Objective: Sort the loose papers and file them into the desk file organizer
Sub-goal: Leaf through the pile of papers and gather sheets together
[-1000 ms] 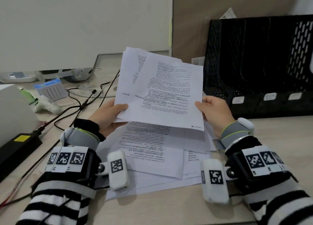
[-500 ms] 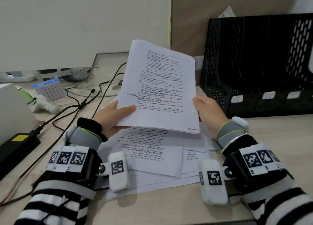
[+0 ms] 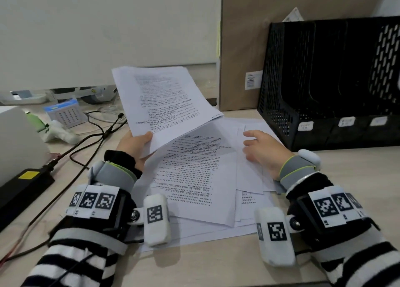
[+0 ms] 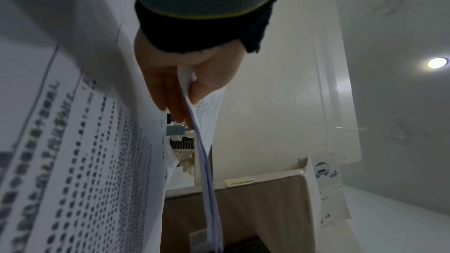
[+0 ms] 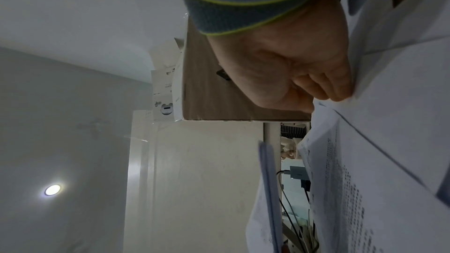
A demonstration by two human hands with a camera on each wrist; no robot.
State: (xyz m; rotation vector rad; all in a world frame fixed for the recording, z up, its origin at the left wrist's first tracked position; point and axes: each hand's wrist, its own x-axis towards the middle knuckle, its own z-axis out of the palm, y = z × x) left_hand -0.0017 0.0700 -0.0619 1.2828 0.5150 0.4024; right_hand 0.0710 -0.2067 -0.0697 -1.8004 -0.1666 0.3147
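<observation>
My left hand (image 3: 138, 141) pinches the lower edge of a thin sheaf of printed sheets (image 3: 164, 105) and holds it tilted above the desk; in the left wrist view the thumb and fingers (image 4: 185, 88) clamp that sheaf (image 4: 209, 189). Under it a loose pile of printed papers (image 3: 194, 178) lies fanned on the desk. My right hand (image 3: 259, 148) rests on the pile's right side with loosely curved fingers (image 5: 340, 91) touching a sheet and holding nothing. The black mesh file organizer (image 3: 324, 81) stands at the back right, its slots facing me.
Black cables (image 3: 93, 135) and a black power brick (image 3: 23, 180) lie at the left. A small desk calendar (image 3: 65, 113) stands behind them. A brown board (image 3: 240, 48) leans at the back beside the organizer. The desk's front edge is near my wrists.
My right hand has let go of the sheaf and come down onto the pile. The left hand alone now holds the sheaf, which has tipped back and to the left.
</observation>
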